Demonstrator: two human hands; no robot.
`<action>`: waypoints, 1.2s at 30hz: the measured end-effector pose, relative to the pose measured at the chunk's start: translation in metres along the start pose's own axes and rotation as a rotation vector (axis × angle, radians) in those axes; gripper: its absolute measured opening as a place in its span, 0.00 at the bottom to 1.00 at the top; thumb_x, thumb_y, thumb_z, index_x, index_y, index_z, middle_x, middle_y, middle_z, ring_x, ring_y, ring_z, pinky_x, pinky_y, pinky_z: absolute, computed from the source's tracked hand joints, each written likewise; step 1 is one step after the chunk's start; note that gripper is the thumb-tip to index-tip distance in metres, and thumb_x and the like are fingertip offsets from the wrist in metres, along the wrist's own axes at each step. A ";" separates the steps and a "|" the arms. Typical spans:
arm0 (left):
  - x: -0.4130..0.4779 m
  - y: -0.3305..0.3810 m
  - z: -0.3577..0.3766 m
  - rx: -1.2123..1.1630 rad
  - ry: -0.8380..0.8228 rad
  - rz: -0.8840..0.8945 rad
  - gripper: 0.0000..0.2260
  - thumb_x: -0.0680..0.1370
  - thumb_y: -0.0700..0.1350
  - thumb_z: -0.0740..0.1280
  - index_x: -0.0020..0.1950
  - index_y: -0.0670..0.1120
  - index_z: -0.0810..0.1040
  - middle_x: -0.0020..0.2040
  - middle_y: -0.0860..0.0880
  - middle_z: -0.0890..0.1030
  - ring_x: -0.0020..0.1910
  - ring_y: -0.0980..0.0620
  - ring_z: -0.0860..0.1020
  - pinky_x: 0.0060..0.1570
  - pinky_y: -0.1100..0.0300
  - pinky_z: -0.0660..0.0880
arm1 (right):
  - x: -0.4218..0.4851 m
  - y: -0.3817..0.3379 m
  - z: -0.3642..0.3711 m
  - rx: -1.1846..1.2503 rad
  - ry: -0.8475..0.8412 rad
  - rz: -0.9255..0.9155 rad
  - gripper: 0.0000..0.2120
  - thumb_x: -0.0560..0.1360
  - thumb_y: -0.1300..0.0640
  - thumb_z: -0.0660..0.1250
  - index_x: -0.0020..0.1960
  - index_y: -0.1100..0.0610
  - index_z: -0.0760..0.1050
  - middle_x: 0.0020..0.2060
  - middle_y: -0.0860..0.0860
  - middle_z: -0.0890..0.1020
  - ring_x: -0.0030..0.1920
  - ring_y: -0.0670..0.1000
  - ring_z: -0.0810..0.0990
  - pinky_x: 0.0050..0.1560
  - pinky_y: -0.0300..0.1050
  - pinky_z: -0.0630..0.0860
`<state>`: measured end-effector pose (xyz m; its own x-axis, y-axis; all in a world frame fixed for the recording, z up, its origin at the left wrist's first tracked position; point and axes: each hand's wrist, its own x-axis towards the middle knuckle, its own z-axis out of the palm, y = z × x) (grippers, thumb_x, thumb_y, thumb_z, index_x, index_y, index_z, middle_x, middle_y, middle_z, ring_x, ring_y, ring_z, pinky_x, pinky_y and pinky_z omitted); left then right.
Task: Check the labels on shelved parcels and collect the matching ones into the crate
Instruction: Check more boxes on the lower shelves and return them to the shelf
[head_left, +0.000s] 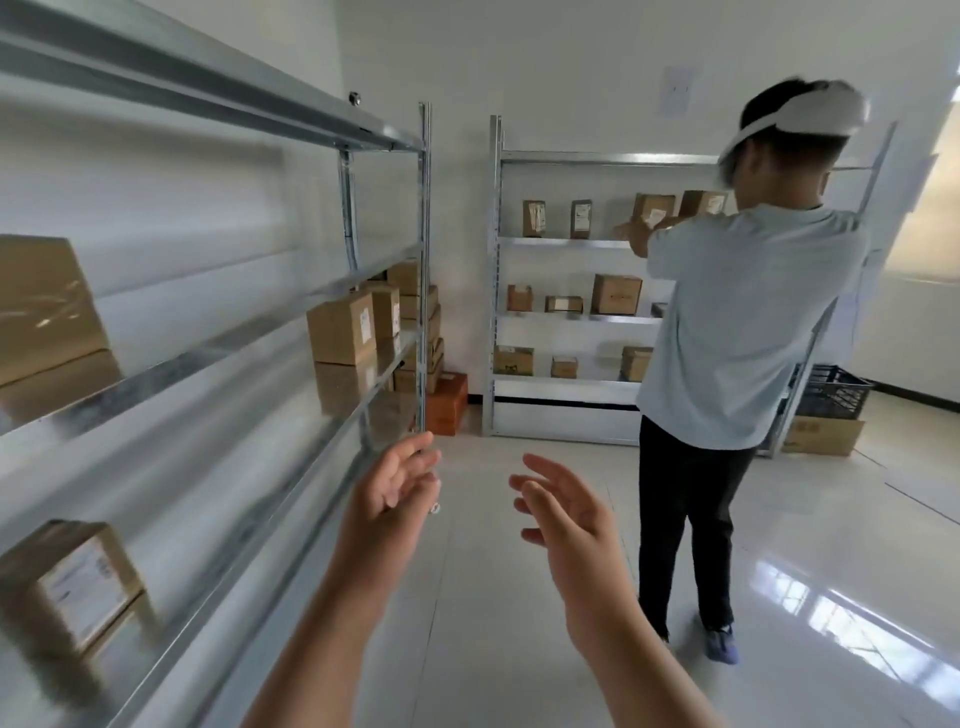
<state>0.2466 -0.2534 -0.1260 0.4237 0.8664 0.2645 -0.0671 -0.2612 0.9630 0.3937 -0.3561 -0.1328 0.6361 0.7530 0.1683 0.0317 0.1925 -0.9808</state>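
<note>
Closest to the camera, left hand (397, 486) and right hand (563, 512) raised side by side above the floor (483, 597), palms turned toward each other, fingers (540, 470) loosely spread and slightly bent, holding nothing and touching nothing. Just to the left, low on the near rack (208, 358), a labelled parcel (72, 582) with its white label facing the aisle, too smeared by motion to read; begin there. Steady the head first, then square up to the label before reaching. Read labels in place where possible; turn a box only if needed to expose one. Higher on the same rack, a large parcel (47, 306) at the left edge of view, no label to be made out on its visible face; tip it by both sides rather than dragging it across the metal. Farther along the middle shelf, a pair of parcels (343, 327) standing close together, small labels on their aisle sides; work along in order so as to skip none. For a match, grip opposite faces with both hands and keep the box level. Beyond the rack's end, a stack of cartons (434, 325) and an orange box (448, 405) on the floor, probably not part of the shelved lot. Across the room, a second rack (561, 242) with more parcels, and another person (748, 322) reaching to its upper shelf; give room and avoid crowding that spot with a load. Farthest off, at the right behind that person, a black crate (836, 389) set on a cardboard carton (826, 436), well apart from both hands; likely the drop point, so plan a clear walk to it before lifting anything.
</note>
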 end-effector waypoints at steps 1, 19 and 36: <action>0.012 -0.004 0.003 -0.006 0.011 -0.010 0.17 0.83 0.41 0.66 0.69 0.58 0.76 0.63 0.60 0.82 0.60 0.67 0.79 0.57 0.68 0.75 | 0.012 0.003 0.001 0.001 0.000 0.008 0.12 0.83 0.59 0.67 0.59 0.43 0.81 0.49 0.43 0.89 0.47 0.42 0.85 0.47 0.40 0.79; 0.417 -0.097 0.035 -0.005 0.007 -0.007 0.16 0.83 0.40 0.66 0.62 0.62 0.76 0.62 0.56 0.82 0.63 0.59 0.78 0.66 0.52 0.75 | 0.402 0.047 0.096 -0.095 -0.069 0.039 0.09 0.83 0.59 0.67 0.56 0.46 0.82 0.47 0.45 0.88 0.48 0.45 0.84 0.45 0.39 0.79; 0.731 -0.193 0.104 0.013 0.263 -0.021 0.19 0.72 0.52 0.69 0.63 0.61 0.79 0.61 0.58 0.83 0.59 0.64 0.80 0.57 0.63 0.74 | 0.783 0.127 0.115 -0.076 -0.326 0.098 0.09 0.84 0.57 0.67 0.59 0.47 0.82 0.46 0.43 0.88 0.53 0.46 0.86 0.55 0.43 0.80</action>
<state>0.6631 0.3859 -0.1235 0.1757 0.9520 0.2506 -0.0485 -0.2458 0.9681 0.8072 0.3307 -0.1146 0.3594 0.9295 0.0833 0.0475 0.0709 -0.9964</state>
